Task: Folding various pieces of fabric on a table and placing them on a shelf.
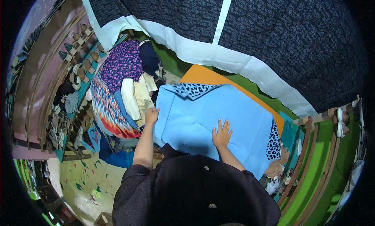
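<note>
A large light-blue cloth (199,120) lies spread in front of me, with a fold running along its left side. Leopard-print fabric (194,91) in blue and black shows at its turned far edge and again at its right corner. My left hand (151,116) is closed on the cloth's left edge. Flat on the middle of it rests my right hand (222,134), its fingers spread and holding nothing. Under the cloth, an orange board-like surface (211,74) sticks out on the far and right sides.
To the left is a heap of clothes: a purple floral garment (121,62), a zigzag-patterned one (107,105) and cream pieces (142,93). Shoes crowd a rack (74,69) farther left. A dark patterned curtain (269,42) with white borders hangs at the back. Wooden rails (312,159) line the right.
</note>
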### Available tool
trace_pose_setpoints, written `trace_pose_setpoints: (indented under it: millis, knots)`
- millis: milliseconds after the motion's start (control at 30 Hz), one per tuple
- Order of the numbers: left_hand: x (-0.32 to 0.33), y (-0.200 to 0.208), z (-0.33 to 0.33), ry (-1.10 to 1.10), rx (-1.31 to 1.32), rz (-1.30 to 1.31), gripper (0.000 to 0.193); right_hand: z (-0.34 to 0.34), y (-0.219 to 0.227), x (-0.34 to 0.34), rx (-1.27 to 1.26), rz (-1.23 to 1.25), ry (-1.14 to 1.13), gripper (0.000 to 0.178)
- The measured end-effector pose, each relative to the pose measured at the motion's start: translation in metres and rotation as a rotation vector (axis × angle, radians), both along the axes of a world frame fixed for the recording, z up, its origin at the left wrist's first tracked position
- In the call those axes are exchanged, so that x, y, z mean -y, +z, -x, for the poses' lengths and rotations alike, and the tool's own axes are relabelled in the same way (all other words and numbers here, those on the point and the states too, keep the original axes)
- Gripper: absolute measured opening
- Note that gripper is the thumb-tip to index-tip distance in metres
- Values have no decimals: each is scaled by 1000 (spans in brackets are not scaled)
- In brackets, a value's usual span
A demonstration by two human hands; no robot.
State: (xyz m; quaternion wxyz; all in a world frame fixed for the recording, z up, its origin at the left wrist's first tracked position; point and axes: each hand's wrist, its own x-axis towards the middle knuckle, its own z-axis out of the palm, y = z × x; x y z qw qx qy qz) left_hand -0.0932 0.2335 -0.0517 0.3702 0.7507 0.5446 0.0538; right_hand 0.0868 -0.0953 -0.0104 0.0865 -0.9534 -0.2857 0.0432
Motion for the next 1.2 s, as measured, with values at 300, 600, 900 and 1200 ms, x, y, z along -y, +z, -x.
trace_pose_setpoints:
  millis: [300, 600, 900, 1200]
  knots:
    - [43, 97, -14, 355, 550, -507, 23, 6, -3, 5, -10, -4, -16, 56]
    - [163, 118, -54, -580, 617, -496, 12, 10, -7, 14, -80, -115, -51, 46]
    - [130, 116, -60, -1189, 258, 719, 33, -8, -17, 26, -223, -304, -50, 44]
    - [26, 88, -42, -202, 286, -58, 51, 1, -9, 24, -198, -274, -58, 46]
